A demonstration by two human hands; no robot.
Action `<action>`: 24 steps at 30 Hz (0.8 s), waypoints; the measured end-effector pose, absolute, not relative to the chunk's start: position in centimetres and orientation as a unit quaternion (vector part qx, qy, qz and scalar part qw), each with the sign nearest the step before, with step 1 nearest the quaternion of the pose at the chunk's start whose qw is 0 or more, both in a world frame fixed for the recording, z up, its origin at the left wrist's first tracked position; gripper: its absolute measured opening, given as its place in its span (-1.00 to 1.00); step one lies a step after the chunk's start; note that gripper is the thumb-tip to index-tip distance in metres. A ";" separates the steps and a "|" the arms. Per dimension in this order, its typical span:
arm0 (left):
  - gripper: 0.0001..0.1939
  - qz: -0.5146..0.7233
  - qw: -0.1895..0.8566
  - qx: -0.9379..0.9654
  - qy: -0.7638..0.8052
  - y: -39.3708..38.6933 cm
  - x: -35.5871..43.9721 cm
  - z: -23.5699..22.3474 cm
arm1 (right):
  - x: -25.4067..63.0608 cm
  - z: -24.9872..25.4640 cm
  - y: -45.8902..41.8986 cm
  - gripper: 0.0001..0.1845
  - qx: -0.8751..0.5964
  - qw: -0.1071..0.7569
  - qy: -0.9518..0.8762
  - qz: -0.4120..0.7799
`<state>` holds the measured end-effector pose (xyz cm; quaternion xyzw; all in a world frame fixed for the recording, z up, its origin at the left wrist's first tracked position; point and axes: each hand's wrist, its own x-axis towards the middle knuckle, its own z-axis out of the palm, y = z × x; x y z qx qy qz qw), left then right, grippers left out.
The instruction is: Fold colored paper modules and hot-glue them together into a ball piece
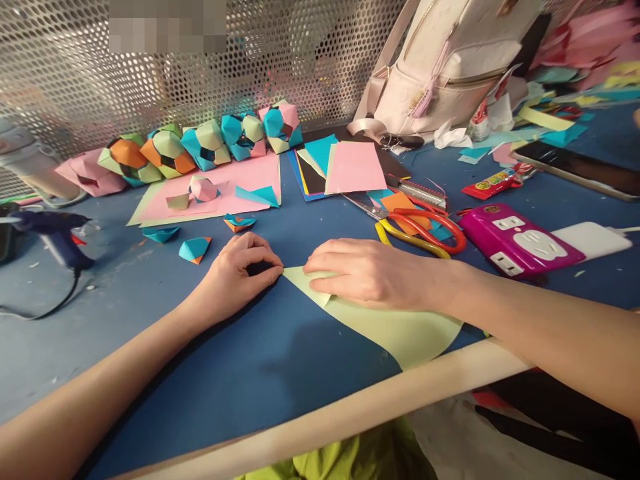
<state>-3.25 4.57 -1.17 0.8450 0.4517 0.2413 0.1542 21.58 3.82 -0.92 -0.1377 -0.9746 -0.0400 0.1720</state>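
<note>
A sheet of light green paper (395,327) lies on the blue table near its front edge, curving up a little at the right. Its pointed left corner is pinched between the thumb and forefinger of my left hand (245,270). My right hand (355,270) lies over the paper with its fingers closed on a narrow folded-over part; the palm hides some of the sheet. Just behind my left hand are small folded paper pieces in blue and orange, one (195,249) to its left and another (239,223) close above it.
Folded paper balls (205,145) line the back by a perforated metal screen. Scissors (420,227), a purple power strip (520,240) and a phone (583,170) lie right. A glue gun (55,233) stands left. Pink sheets (355,167) and a backpack (445,73) are behind.
</note>
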 end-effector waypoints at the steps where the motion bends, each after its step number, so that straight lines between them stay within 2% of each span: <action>1: -0.83 0.240 0.154 0.845 0.452 4.6 -3.3 -1.2 | 21.6 -0.9 3.8 -0.65 -0.138 0.175 -0.974 -0.047; 12: -0.82 0.238 0.157 0.840 0.462 4.6 -3.1 -1.0 | 22.0 -0.3 4.0 -0.66 -0.110 0.151 -0.976 -0.110; 24: -0.84 0.250 0.152 0.847 0.443 4.6 -3.2 -1.2 | 22.0 -0.3 3.9 -0.60 -0.108 0.140 -0.977 -0.118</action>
